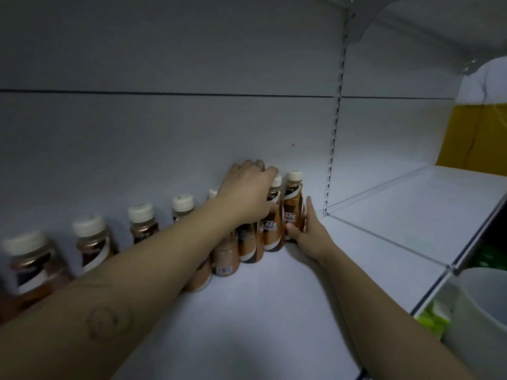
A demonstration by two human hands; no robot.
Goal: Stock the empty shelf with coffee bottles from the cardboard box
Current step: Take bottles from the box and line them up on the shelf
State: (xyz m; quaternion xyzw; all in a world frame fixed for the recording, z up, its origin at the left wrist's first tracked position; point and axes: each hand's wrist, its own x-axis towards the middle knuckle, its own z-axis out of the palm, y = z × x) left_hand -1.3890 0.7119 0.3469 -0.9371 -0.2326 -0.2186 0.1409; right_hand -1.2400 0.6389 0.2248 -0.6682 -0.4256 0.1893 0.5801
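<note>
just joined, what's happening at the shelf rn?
A person is stocking coffee bottles on a white shelf. A row of bottles already stands along the back wall. The left hand reaches over the tops of a cluster of bottles at the right end of the row, while the right hand presses against the side of the rightmost bottle, apparently nudging it into line. The next shelf bay to the right holds no bottles. The cardboard box is not clearly in view.
</note>
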